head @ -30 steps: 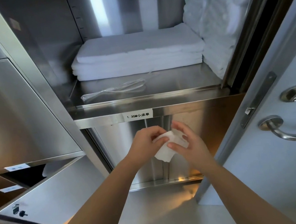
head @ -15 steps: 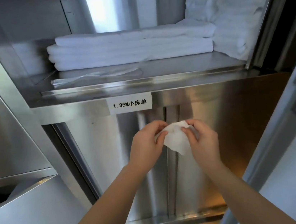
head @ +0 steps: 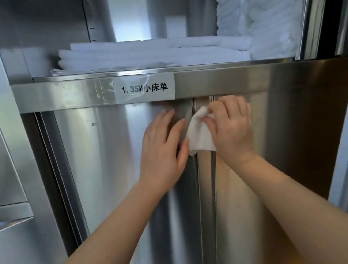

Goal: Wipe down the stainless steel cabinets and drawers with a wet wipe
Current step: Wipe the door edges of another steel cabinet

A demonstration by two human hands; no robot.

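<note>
bright, glare streaks on steel doors (head: 115,161), edges bowed.

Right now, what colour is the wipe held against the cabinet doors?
White; the wet wipe, pinched by the right hand, shows best in the head view.

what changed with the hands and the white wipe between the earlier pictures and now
The left hand let go of the crumpled white wet wipe and now lies with fingers spread against the stainless steel cabinet door. The right hand alone pinches the wipe, brought forward to the seam between the doors. Unchanged: the folded white sheets on the shelf and the printed label.
</note>
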